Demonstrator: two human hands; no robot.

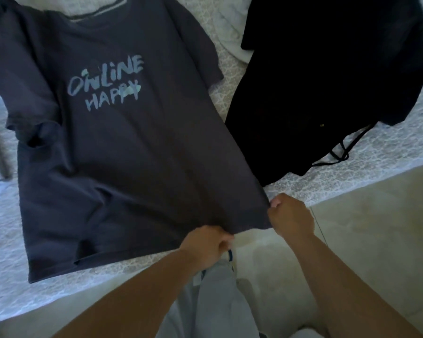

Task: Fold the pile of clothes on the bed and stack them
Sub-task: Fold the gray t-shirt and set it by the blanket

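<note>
A bed covered in a pale, lace-patterned white bedspread (230, 76) fills the space ahead of both hands, and a smooth beige tiled floor (364, 240) lies under and to the right of them. Both bare forearms reach forward from the lower edge of the view towards the bed's near edge. The left hand (206, 243) is curled tight, gripping the bottom hem of a dark grey short-sleeved cotton T-shirt (103, 147) printed with pale blue "ONLINE HAPPY" lettering. The right hand (291, 215), just beside it, is clenched on the same hem at the shirt's right corner. The shirt lies spread face up on the bedspread, stretching away from the hands. Beyond the right hand sits a crumpled black garment with a thin drawstring (327, 81), just beside the T-shirt.
</note>
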